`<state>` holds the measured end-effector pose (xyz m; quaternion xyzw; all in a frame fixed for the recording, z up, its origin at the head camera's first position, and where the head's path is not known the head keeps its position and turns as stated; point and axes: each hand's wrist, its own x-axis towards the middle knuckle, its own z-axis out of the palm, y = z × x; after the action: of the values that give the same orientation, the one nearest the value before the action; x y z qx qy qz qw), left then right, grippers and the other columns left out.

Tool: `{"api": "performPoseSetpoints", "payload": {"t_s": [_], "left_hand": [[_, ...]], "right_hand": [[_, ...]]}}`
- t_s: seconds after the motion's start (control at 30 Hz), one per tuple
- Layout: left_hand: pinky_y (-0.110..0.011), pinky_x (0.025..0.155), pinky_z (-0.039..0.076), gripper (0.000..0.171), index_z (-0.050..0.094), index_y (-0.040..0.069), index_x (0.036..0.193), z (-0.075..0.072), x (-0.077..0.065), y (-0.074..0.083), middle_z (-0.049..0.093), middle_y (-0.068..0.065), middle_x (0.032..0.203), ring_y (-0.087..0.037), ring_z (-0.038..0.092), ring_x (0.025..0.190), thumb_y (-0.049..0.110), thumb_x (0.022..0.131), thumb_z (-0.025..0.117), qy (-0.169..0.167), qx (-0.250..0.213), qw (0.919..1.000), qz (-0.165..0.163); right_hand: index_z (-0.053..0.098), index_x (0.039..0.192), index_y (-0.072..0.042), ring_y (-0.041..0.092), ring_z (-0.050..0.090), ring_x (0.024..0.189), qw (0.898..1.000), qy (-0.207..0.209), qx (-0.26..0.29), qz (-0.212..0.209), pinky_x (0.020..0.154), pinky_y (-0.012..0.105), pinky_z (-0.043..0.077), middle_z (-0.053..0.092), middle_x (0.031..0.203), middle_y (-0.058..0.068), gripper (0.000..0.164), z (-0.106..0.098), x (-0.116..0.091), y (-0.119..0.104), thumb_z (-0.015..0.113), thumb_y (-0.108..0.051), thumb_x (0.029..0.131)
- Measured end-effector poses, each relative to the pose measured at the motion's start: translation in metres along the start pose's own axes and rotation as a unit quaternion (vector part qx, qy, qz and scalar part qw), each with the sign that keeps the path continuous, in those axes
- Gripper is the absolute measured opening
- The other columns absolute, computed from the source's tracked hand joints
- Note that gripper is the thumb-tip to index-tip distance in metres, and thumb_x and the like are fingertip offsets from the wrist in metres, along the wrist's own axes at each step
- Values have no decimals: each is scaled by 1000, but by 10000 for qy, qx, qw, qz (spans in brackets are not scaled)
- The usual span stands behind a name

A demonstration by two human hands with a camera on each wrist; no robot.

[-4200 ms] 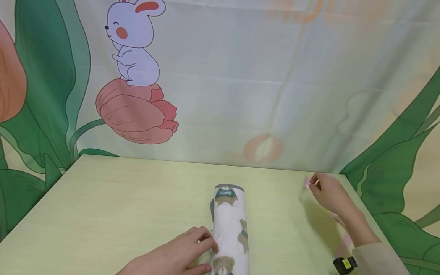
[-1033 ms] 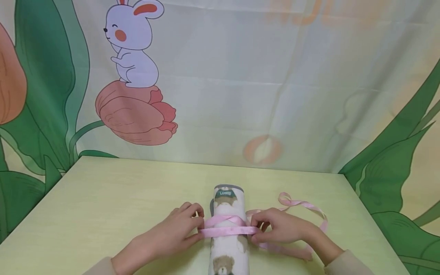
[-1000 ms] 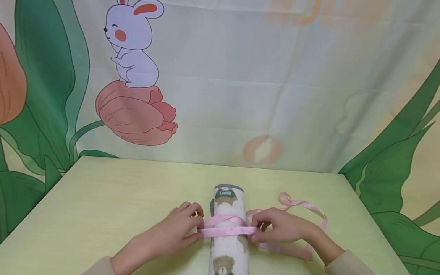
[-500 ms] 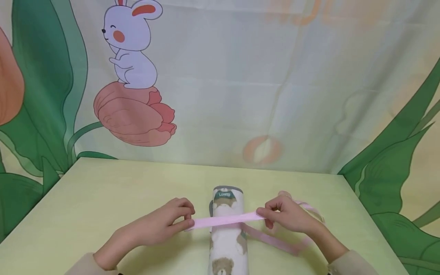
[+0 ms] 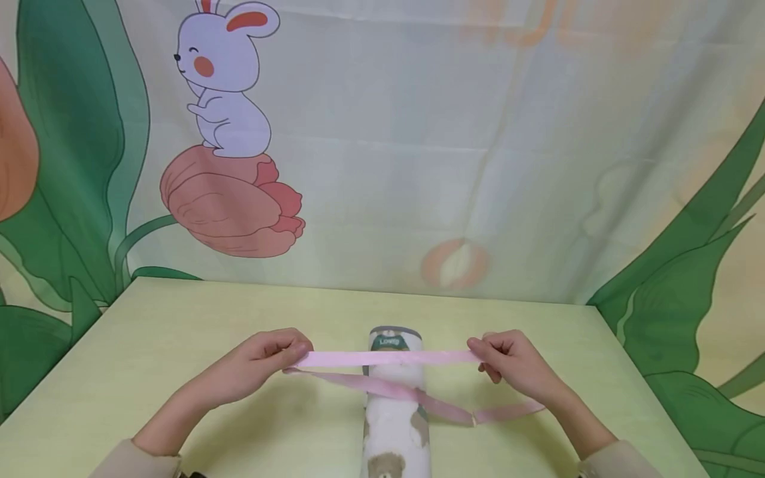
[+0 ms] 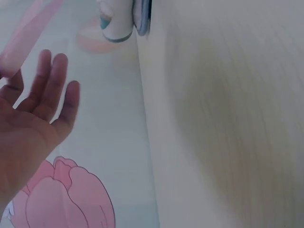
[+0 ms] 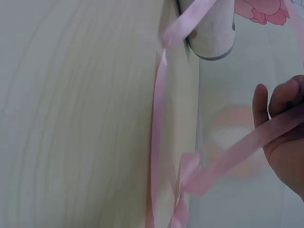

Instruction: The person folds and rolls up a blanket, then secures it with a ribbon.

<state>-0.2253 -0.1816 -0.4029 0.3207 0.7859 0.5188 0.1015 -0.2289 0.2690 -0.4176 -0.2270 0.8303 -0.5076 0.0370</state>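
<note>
A pink ribbon (image 5: 388,358) is stretched taut between my two hands, raised over a rolled towel (image 5: 391,425) with a teddy-bear print and grey edging. My left hand (image 5: 257,362) pinches it between thumb and forefinger, to the left of the roll. On the right, my right hand (image 5: 516,362) pinches the other end of the taut stretch. A second length of the ribbon hangs slack from the left hand, crosses lower over the roll and runs to the right. In the right wrist view more ribbon (image 7: 237,152) passes through the right hand and trails down.
The roll stands out lengthwise on a pale yellow table (image 5: 197,312). Behind the table hangs a cloth backdrop (image 5: 358,133) printed with a rabbit, tulips and green leaves.
The right hand reached to the ribbon at the far right, then brought it to the roll. Since then both hands have risen and spread apart, pulling the ribbon taut above it.
</note>
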Motion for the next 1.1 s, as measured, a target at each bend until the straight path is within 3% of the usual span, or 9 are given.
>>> {"api": "performPoseSetpoints", "payload": {"t_s": [0.07,0.2,0.4,0.5,0.7,0.9,1.1], "left_hand": [[-33,90,46,25,71,6,104,-6,-2,-1,69,-10,98,-24,61,98,22,110,52,199,-351,9990,-206],[-32,98,45,32,72,-1,105,-16,-6,-3,74,-10,96,-23,68,100,22,110,51,677,-1172,9896,-490],[-30,89,49,32,64,8,87,-27,-13,-9,68,-3,78,-17,66,79,14,111,43,972,-2233,9698,-116],[-30,83,51,33,57,10,82,-32,-15,-11,58,-1,70,-14,60,72,16,112,44,1150,-2360,9648,-172],[-29,70,49,34,48,12,78,-42,-18,-13,28,-6,67,-21,33,63,21,111,48,1689,-2444,9537,-460],[-29,68,44,34,49,13,78,-56,-24,-17,25,-6,69,-18,36,67,25,110,52,2174,-2396,9428,-802],[-28,64,38,38,48,14,75,-74,-29,-26,27,-2,69,-16,33,66,32,107,57,2620,-2046,9320,-1441]], "right_hand": [[48,60,-6,22,43,50,9998,141,28,130,66,35,53,40,51,4,51,-2,-1,-1,59,-24,107],[45,60,-5,13,33,50,9987,428,104,260,52,30,36,36,52,1,53,-8,-4,-1,59,-25,107],[37,62,-4,10,24,51,9966,759,168,261,47,29,25,27,54,-2,54,-17,-6,0,59,-25,107],[37,62,-4,10,24,51,9954,904,134,270,46,30,25,27,54,-2,54,-22,-6,0,59,-25,107],[38,64,-4,14,23,48,9938,1052,165,316,45,32,27,26,53,0,52,-33,-8,0,59,-26,107],[38,65,-4,16,24,50,9926,1170,13,333,47,33,29,26,54,1,52,-45,-12,1,59,-26,107],[38,66,-4,15,24,50,9887,1400,-173,499,45,31,28,26,55,0,52,-59,-15,4,60,-28,106]]}}
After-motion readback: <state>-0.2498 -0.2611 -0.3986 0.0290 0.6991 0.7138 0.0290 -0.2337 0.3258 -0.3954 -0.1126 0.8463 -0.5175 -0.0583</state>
